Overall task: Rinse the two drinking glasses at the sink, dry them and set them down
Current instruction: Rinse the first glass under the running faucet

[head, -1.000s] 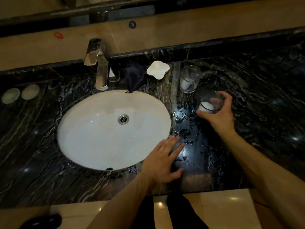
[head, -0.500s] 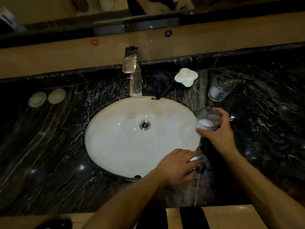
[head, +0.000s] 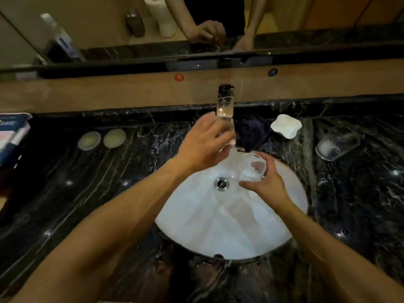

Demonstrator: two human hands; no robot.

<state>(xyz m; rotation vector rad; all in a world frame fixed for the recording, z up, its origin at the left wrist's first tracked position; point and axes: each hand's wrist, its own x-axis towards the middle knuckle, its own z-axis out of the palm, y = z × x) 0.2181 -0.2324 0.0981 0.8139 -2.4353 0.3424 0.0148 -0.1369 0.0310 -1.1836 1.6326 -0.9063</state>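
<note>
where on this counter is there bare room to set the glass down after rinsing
Bare marble lies left of the sink, below the two round pads, and on the counter right of the sink, below the second glass. Behind the sink it is crowded: faucet, dark cloth, white dish.

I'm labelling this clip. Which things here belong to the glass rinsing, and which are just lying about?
In the job: held glass, right hand, left hand, tap, basin, second glass, dark cloth.

Lying about: white dish, two round pads, box.
</note>
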